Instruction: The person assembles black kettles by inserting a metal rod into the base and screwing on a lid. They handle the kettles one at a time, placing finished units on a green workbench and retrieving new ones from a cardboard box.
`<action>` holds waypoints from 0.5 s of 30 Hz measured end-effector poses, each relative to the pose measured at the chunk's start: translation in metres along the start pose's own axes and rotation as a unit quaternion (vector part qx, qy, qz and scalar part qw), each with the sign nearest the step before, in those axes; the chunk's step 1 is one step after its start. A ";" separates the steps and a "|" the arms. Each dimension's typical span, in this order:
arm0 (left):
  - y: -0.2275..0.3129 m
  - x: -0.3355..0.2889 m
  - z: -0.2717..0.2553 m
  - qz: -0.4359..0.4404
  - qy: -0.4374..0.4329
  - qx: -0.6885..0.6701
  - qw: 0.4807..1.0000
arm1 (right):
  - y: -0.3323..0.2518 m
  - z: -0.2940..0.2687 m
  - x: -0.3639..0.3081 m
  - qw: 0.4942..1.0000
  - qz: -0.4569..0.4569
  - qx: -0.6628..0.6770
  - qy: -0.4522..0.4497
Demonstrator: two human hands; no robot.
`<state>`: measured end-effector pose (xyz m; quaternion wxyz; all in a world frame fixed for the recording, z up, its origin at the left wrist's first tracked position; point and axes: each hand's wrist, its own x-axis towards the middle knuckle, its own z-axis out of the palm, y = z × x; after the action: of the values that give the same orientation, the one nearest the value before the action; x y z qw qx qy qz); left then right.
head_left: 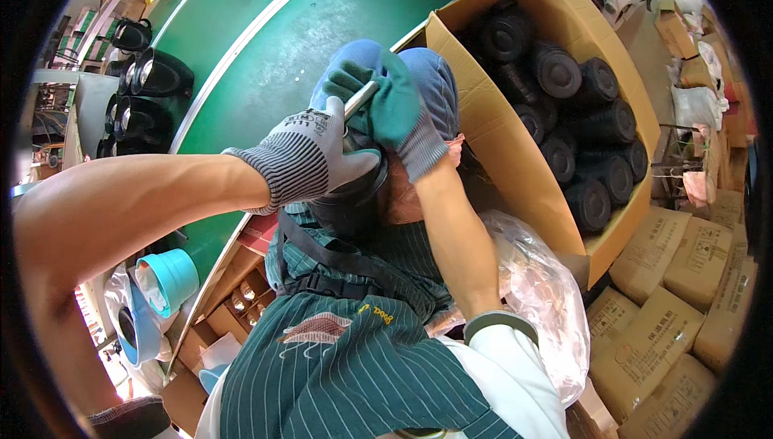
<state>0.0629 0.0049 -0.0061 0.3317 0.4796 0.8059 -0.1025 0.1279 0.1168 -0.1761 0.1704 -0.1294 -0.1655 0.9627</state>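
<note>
Gloved hands working a round black plastic part (352, 197) held in the lap, near the green conveyor belt (258, 61).
Left hand (310, 153) in a grey striped knit glove clamps over the part's rim; right hand (394, 109) in a green-palmed glove closes on one slim silver rod (360, 99). The part looks rigid, fairly light and smooth, best gripped around its rim. Right, an open cardboard box (515, 157) holds about a dozen similar parts.

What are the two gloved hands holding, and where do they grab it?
The left hand clasps a round black part over its top rim. The right hand grips a thin silver tool along its shaft.
</note>
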 end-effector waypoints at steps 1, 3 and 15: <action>-0.004 -0.002 0.003 0.005 0.012 -0.006 1.000 | -0.007 0.023 -0.004 0.991 0.054 0.119 0.025; -0.001 -0.009 0.000 0.009 0.021 0.021 1.000 | 0.002 -0.008 0.019 0.970 0.134 0.205 -0.007; -0.018 0.001 -0.011 0.144 -0.035 0.081 0.986 | -0.004 0.006 -0.034 0.974 -0.055 0.218 -0.039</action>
<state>0.0429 0.0017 -0.0012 0.3315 0.6122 0.7051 -0.1349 0.1582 0.1062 -0.1625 0.2403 -0.0424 0.0348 0.9692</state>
